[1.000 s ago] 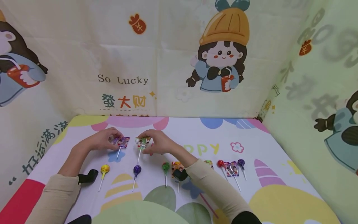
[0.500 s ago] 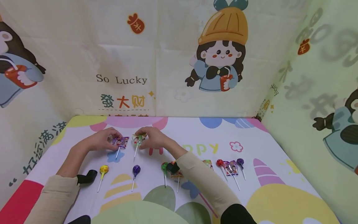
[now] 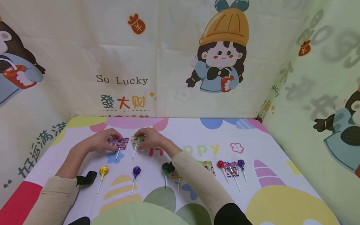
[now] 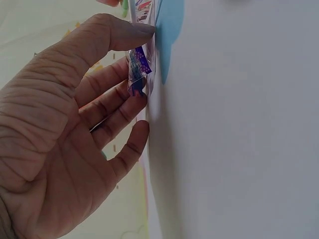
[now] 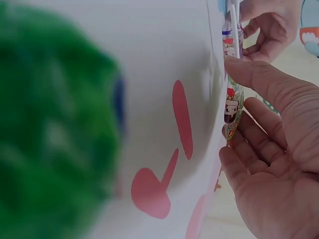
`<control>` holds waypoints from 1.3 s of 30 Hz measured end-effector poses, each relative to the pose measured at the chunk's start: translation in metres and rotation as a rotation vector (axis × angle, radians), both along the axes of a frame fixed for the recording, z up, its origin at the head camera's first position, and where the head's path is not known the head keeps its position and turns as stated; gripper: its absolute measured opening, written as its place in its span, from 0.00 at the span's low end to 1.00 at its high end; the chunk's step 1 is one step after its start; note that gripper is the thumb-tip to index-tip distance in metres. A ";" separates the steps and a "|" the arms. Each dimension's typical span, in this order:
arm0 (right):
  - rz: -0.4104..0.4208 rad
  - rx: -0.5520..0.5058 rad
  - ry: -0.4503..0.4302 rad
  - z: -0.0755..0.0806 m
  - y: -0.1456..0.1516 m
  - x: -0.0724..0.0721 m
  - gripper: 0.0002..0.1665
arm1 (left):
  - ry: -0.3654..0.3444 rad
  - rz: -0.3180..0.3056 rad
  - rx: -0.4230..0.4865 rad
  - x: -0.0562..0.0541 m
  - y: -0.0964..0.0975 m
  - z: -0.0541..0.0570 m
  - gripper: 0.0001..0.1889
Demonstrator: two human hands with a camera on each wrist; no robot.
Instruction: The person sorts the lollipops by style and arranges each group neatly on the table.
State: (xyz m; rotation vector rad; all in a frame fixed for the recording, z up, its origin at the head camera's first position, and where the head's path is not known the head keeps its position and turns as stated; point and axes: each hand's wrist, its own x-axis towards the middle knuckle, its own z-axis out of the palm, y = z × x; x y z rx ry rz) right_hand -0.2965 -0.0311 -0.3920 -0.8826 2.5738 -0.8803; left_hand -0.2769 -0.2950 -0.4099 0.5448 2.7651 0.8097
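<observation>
My left hand pinches the edge of a flat lollipop in a purple wrapper at the back left of the table, its white stick pointing toward me. Just right of it, my right hand holds a lollipop in a green wrapper by thumb and fingers. The two wrappers stand side by side with a narrow gap. In the left wrist view, the thumb lies over the purple wrapper, close to the tabletop. The right wrist view has the green wrapper between thumb and fingers.
Nearer me lie a yellow lollipop, a purple ball lollipop and a green one. The right forearm partly covers an orange-wrapped lollipop. Further right are a green wrapper, a red lollipop and two purple ones.
My right hand has moved left with the green-wrapped lollipop, bringing it closer to the purple-wrapped one. The left hand stays in place with its lollipop.
</observation>
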 end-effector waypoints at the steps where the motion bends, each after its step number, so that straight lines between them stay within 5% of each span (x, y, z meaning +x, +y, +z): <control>1: -0.001 0.002 -0.005 -0.001 -0.001 0.000 0.31 | -0.002 0.000 0.003 0.000 0.000 0.000 0.25; 25: 0.025 0.118 0.064 -0.007 -0.007 0.000 0.36 | 0.005 0.000 -0.001 0.004 -0.002 -0.001 0.26; 39: 0.002 0.018 0.077 0.016 0.016 0.024 0.39 | 0.007 -0.019 0.009 0.004 -0.001 0.000 0.27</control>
